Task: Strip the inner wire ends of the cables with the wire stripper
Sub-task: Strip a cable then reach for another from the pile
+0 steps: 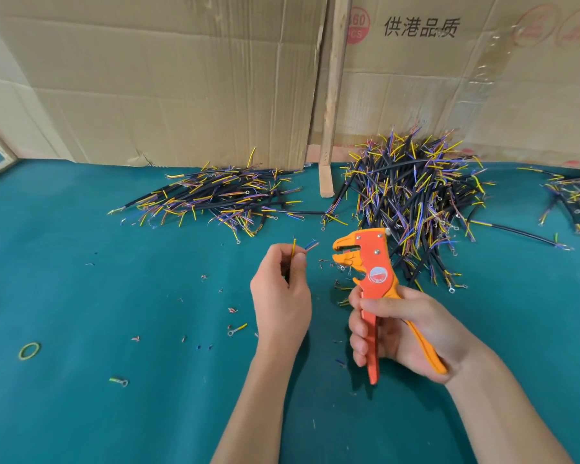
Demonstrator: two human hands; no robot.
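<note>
My left hand [280, 293] pinches a short cable, most of it hidden in the fist. Its inner wires [302, 246] stick out above the fingers: a yellow one upright, blue and red ones fanned to the right. My right hand [399, 329] grips the handles of an orange wire stripper [370, 262]. The stripper's jaws point left, a short gap away from the wire ends, with nothing between them.
Two piles of black cables with coloured inner wires lie at the back, one on the left [221, 199] and a bigger one on the right [416, 195]; a third [576, 202] sits at the right edge. Insulation scraps [231, 311], a rubber band [29, 350] and cardboard walls [181, 78] surround the green table [114, 413].
</note>
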